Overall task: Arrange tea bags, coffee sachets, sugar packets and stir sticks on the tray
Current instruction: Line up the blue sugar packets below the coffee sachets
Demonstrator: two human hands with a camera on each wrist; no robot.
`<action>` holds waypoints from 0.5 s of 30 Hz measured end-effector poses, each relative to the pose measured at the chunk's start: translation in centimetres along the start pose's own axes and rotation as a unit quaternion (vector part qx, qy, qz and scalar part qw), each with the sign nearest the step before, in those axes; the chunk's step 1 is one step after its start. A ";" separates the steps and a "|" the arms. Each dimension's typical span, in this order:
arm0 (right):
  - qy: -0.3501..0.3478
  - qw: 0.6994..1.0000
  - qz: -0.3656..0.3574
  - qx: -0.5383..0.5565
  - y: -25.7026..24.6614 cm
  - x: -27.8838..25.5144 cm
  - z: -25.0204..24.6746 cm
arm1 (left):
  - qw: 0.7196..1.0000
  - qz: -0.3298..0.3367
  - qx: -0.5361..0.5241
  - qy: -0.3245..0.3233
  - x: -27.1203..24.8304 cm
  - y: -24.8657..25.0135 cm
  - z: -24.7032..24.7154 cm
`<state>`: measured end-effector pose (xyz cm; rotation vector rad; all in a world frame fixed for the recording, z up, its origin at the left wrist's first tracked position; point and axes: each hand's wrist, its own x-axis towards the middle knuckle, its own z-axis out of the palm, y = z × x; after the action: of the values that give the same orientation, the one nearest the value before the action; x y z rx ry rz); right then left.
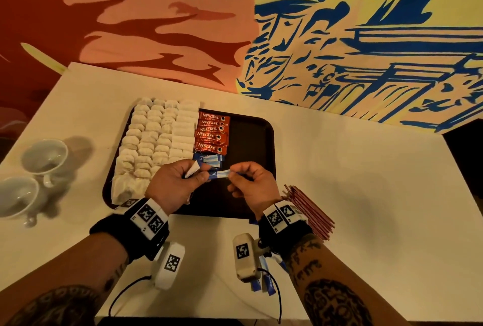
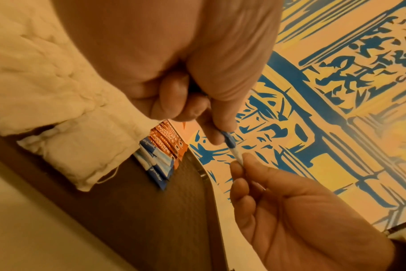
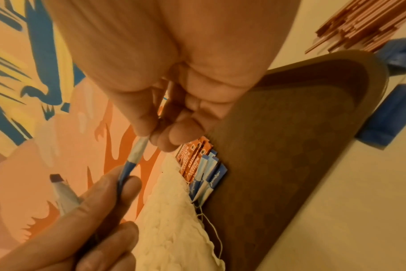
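A dark brown tray (image 1: 261,127) holds rows of white tea bags (image 1: 151,137) on its left, red coffee sachets (image 1: 213,132) in the middle, and a few blue-white sugar packets (image 1: 211,159) below them. Above the tray's near part, both hands pinch one blue-white sugar packet (image 1: 219,174) by its ends: my left hand (image 1: 201,172) at the blue end, my right hand (image 1: 234,174) at the other. The left hand also holds a second packet (image 3: 63,192). The shared packet (image 2: 232,146) shows edge-on in the left wrist view. Red stir sticks (image 1: 311,210) lie piled on the table right of the tray.
Two white cups (image 1: 44,155) lie on the table left of the tray. More blue sugar packets (image 1: 264,284) lie on the table under my right wrist. The tray's right half is bare. A painted wall stands behind the table.
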<state>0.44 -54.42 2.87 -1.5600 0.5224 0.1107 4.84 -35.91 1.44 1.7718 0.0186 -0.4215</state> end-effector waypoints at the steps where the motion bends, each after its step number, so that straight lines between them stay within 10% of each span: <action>1: 0.008 1.000 0.005 -0.006 0.2 0.2 0.1 | 1.000 0.006 0.007 0.010 0.1 -0.1 -0.2; 10: 0.073 0.987 0.117 -0.077 2.9 3.0 0.9 | 0.990 -0.067 0.075 0.099 1.9 -2.2 -3.7; 15: 0.066 0.977 0.142 -0.147 4.5 3.9 2.2 | 0.985 -0.117 -0.056 0.117 3.0 -3.0 -4.2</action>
<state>2.72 -53.17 -2.96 -1.7811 0.8643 0.3148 8.07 -31.82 -1.48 1.7042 0.4130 -0.3719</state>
